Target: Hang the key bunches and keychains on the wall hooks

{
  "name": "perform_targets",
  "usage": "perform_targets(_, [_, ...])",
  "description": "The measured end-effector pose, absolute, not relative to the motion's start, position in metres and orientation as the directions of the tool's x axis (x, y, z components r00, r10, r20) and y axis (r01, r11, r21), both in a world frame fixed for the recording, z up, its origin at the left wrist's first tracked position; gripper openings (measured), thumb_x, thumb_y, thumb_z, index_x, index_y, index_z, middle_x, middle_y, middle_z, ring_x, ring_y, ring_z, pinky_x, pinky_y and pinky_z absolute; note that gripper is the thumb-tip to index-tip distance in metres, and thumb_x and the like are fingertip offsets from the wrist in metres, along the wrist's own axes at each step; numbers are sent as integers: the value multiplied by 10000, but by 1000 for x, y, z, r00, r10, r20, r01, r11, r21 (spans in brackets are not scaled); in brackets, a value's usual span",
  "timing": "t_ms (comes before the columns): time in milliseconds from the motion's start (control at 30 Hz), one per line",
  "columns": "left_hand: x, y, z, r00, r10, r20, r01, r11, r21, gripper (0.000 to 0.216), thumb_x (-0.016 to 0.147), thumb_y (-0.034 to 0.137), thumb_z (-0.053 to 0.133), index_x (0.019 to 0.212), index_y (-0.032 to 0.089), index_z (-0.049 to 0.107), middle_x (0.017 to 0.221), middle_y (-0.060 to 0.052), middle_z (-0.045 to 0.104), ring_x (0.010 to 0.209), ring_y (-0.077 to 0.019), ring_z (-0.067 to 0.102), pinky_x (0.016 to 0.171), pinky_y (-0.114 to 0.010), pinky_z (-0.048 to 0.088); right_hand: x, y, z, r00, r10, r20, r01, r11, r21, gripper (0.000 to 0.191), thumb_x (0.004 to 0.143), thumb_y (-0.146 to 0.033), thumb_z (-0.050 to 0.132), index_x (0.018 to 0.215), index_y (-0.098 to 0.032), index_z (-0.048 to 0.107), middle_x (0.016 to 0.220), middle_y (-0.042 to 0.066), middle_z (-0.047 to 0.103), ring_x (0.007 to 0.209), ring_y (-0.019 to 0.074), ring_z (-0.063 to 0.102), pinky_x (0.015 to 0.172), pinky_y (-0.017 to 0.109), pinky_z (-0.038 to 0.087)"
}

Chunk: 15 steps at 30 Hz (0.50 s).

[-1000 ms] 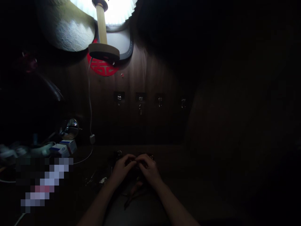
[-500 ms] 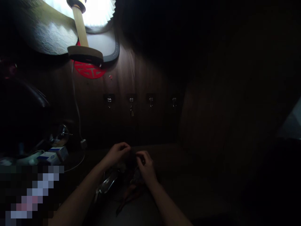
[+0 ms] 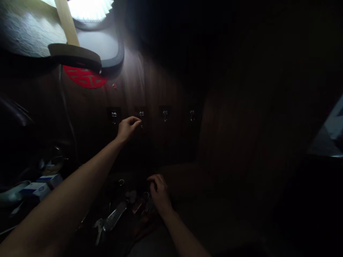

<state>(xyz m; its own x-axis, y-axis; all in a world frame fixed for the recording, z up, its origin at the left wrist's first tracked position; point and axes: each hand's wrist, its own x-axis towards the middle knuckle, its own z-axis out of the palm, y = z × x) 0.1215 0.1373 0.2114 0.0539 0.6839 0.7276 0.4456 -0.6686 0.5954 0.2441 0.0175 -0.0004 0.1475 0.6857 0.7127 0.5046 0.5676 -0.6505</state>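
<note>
My left hand is raised to the dark wood panel, thumb and fingers pinched together at the second metal hook. A small metal piece hangs just beneath that hook, beside the fingertips; what the pinch holds is too dark to make out. Low down, my right hand has bent fingers, with a gap between thumb and forefinger and nothing visible there. Near it lie a metal ring, a reddish tag, a shiny oblong metal piece and keys.
A lit lamp with a wooden post and round base is at upper left, above a red paper cutout. More hooks line the panel. Small white-and-blue boxes are at left. Another ring lies nearby.
My left hand has risen from beside my right hand to the second hook. My right hand stays low. Keys and rings are more exposed, and the view has shifted right.
</note>
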Motion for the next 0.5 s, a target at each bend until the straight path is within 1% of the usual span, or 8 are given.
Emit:
perform_targets(133, [127,150,223,24,703,711,498,-625,601,193,714,324,590,808,190,693,834,-23,717,803,-179,631,735,-260,452,244,19,0,121,680,723,528,572,-627,299,739,-8,394,809,-216,597,823,18,590,827,155,542,765,280,422])
perform_targets(300, [131,158,218,21,748,663,536,-568,624,183,719,304,592,799,176,695,831,-35,720,794,-179,634,739,-264,455,244,20,0,106,694,712,532,566,-630,300,727,-1,392,755,-221,595,804,22,580,810,159,534,740,288,421])
perform_targets(500, [134,157,205,-40,705,708,555,-574,603,167,736,273,578,849,182,661,864,-24,705,809,-164,625,757,-258,448,244,21,-2,100,692,715,531,571,-626,293,722,-8,400,739,-223,598,800,20,578,812,162,528,753,298,416])
